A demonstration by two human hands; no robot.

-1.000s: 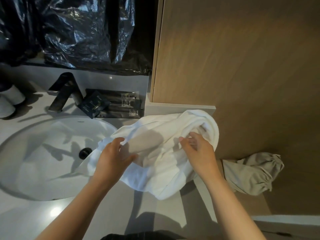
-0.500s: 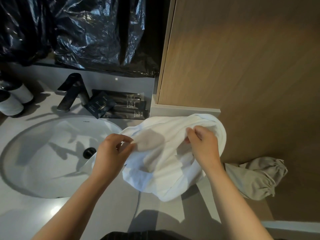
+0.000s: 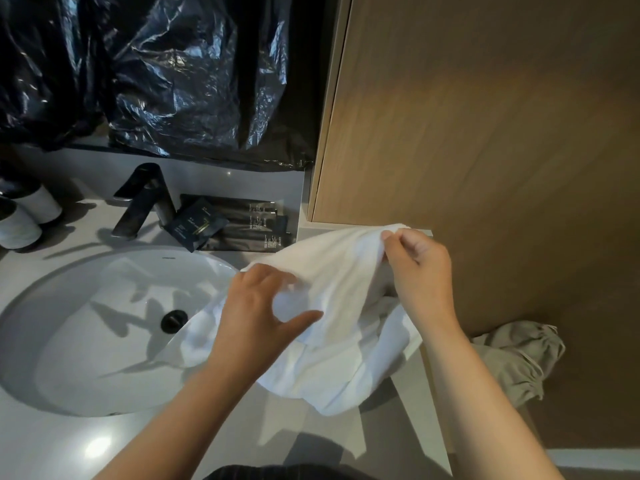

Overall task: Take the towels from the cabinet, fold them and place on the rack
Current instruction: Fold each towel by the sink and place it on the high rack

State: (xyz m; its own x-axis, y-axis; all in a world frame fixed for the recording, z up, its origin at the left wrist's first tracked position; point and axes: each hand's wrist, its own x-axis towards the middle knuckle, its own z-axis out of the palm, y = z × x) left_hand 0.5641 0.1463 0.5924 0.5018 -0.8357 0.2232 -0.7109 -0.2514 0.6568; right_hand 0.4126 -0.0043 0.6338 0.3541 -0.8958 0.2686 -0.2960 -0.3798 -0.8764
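A white towel [image 3: 332, 282] lies bunched over the right end of the grey counter [image 3: 104, 441] and droops into the sink edge. My right hand [image 3: 420, 271] pinches its upper edge and lifts it near the wooden cabinet wall. My left hand [image 3: 258, 313] grips a fold on the towel's left side, thumb spread out below. The lower part of the towel hangs in loose folds over the counter's right edge.
A white oval sink [image 3: 86, 327] with a black drain and black faucet [image 3: 142, 199] fills the left. Dark toiletry packets [image 3: 239, 226] sit behind it, white cups [image 3: 24, 216] at far left. Black plastic sheeting [image 3: 173, 71] covers the wall. A beige cloth [image 3: 519, 362] lies lower right beside the wood panel [image 3: 485, 133].
My right hand has raised the towel's upper edge up and to the right. My left hand has taken hold of a fold on the left side, stretching the cloth between the hands.
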